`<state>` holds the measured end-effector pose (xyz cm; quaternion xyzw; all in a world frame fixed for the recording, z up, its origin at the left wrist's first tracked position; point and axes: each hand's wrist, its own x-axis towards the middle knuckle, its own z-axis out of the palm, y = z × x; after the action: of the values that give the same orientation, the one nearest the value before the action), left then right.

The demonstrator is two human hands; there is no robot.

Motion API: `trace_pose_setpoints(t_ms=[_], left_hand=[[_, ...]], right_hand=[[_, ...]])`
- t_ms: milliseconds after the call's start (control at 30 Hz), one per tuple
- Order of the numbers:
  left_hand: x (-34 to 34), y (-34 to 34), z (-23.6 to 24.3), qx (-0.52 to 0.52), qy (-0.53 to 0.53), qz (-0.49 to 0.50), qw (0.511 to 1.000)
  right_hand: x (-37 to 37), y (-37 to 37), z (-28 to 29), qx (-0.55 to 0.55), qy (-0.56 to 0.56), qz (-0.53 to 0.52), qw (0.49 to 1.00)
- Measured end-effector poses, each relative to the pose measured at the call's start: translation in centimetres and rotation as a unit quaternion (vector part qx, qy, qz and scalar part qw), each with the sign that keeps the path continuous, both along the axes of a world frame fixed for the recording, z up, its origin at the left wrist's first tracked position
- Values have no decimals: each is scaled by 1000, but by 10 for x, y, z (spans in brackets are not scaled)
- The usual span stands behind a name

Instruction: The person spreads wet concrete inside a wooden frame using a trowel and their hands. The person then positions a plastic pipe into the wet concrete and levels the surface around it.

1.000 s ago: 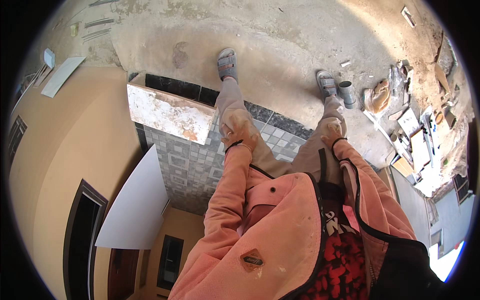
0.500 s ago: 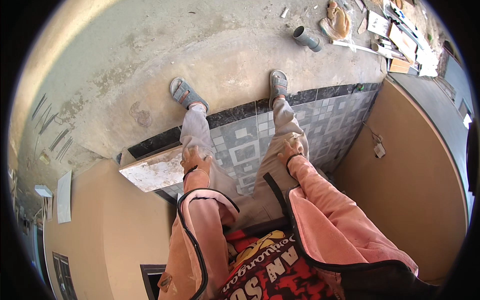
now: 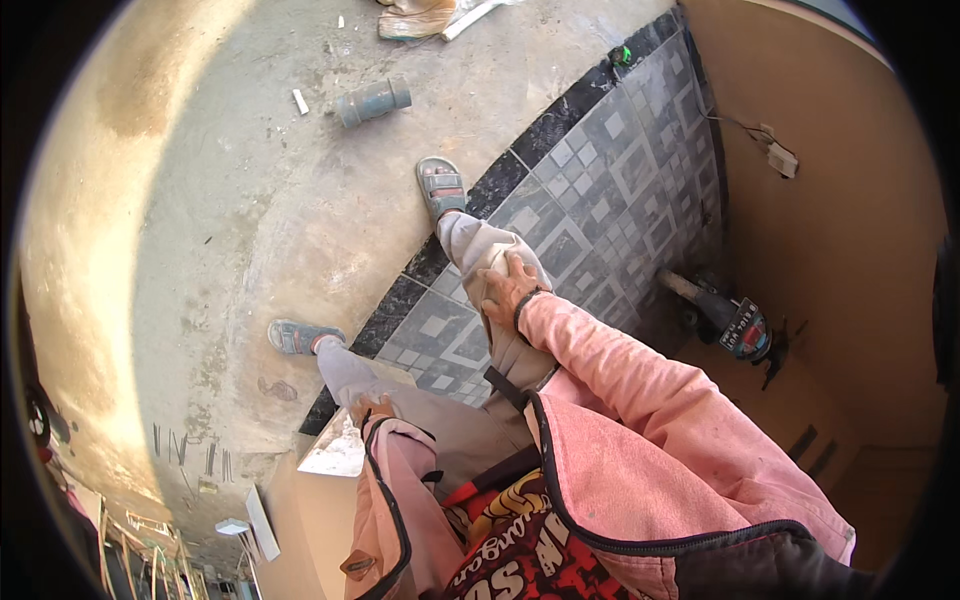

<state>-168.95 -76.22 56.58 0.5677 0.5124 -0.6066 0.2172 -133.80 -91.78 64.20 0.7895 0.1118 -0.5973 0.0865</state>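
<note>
My right hand (image 3: 508, 288) lies on the right knee of my grey trousers (image 3: 465, 240), fingers apart and bent over the cloth. On the left knee rests my left hand (image 3: 372, 408), its fingers loosely spread and partly hidden by the pink sleeve (image 3: 405, 455). Neither hand holds an object. Beside my left leg is a slab with a white, stained top (image 3: 335, 447). My feet wear grey two-strap sandals, the left sandal (image 3: 303, 337) and the right sandal (image 3: 441, 187) both on the concrete beyond the black tile border (image 3: 500, 185).
Patterned grey tiles (image 3: 590, 215) run to a tan wall (image 3: 830, 150) with a white socket box (image 3: 782, 158). A parked motorbike (image 3: 735, 325) stands on the right. Ahead lies a short grey pipe (image 3: 375, 101). Thin rods (image 3: 190, 453) and a pale panel (image 3: 262, 522) are at left.
My view has swung to the right, bringing the motorbike into sight and shifting the pipe and sandals leftward. Both hands remain on my knees.
</note>
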Motion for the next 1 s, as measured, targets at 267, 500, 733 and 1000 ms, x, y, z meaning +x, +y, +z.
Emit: trace_pose_setpoints(t_ms=[267, 500, 733, 1000], left_hand=[[172, -33, 38, -92, -313, -66, 943], [343, -26, 65, -130, -224, -61, 964], [364, -69, 40, -74, -321, -53, 943], [552, -171, 23, -18, -71, -57, 996]], right_hand=[[57, -54, 0, -21, 61, -43, 997], [211, -84, 14, 81, -98, -95, 987], [335, -212, 7, 146, -173, -183, 957], [615, -373, -168, -106, -125, -84, 983]])
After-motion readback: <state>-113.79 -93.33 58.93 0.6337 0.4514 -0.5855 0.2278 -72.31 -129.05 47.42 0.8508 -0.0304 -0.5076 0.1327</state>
